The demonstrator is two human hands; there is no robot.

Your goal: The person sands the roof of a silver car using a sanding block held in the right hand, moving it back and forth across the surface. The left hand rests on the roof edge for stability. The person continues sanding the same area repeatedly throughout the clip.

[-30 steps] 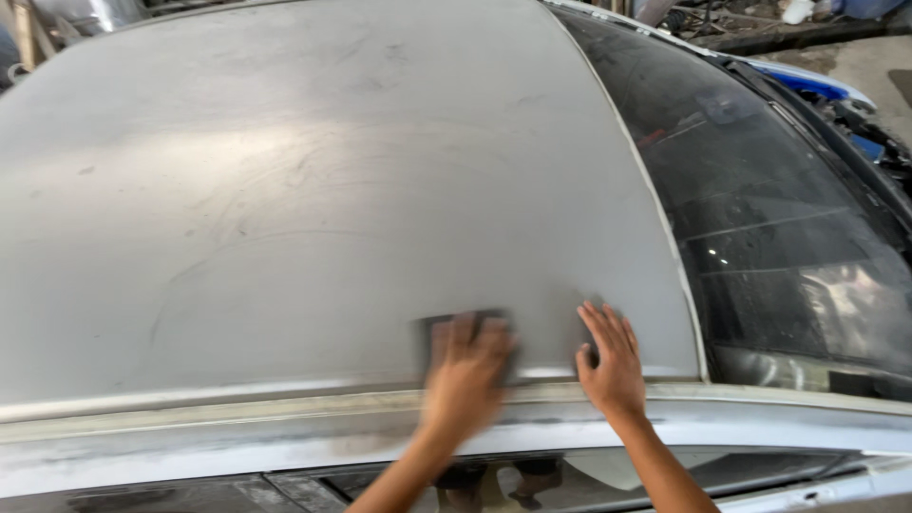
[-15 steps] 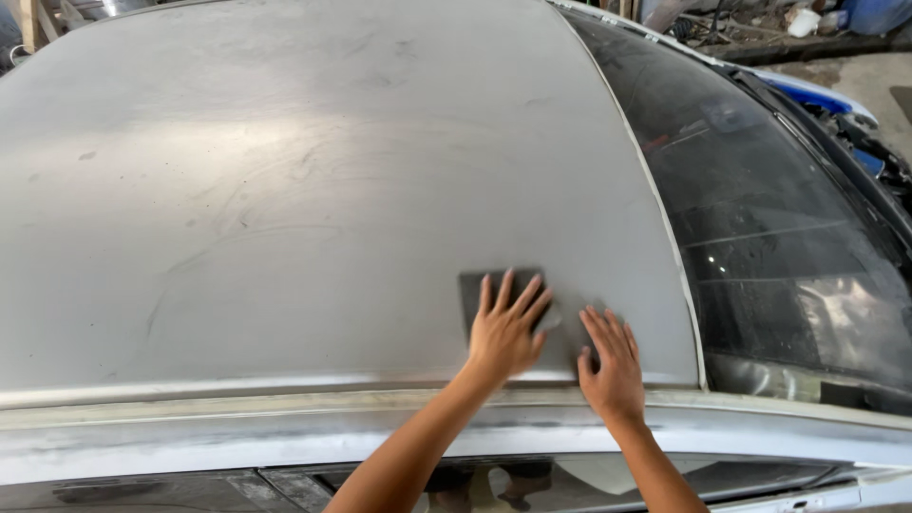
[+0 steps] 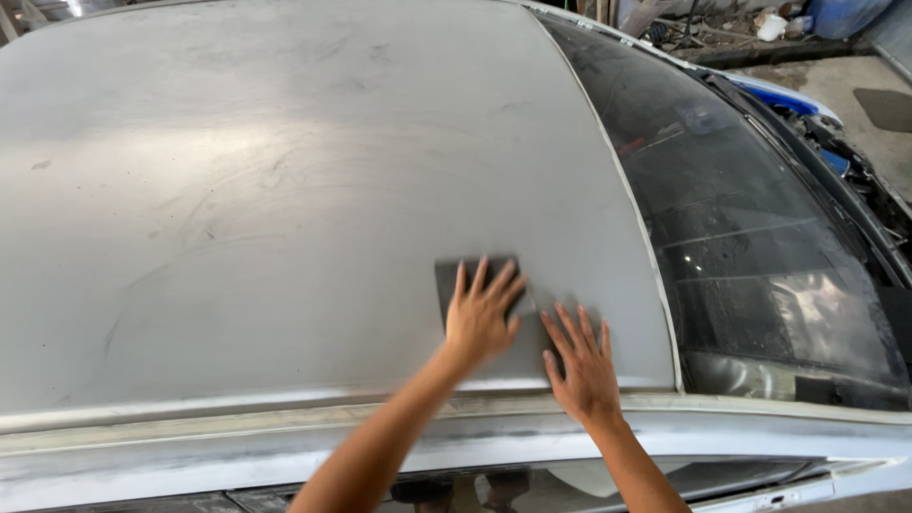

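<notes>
Sanding step: left hand (image 3: 480, 318) flat, fingers spread, pressing dark rectangular sanding sheet (image 3: 456, 280) on dull grey car roof (image 3: 285, 190); right hand (image 3: 581, 366) spread flat beside, holding nothing.

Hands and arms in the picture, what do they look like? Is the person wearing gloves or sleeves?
No gloves and no sleeves show. The left hand and right hand are both bare, and the forearms are bare to the bottom edge of the picture. I see no watch, ring or bracelet. The hands look slightly blurred.
</notes>
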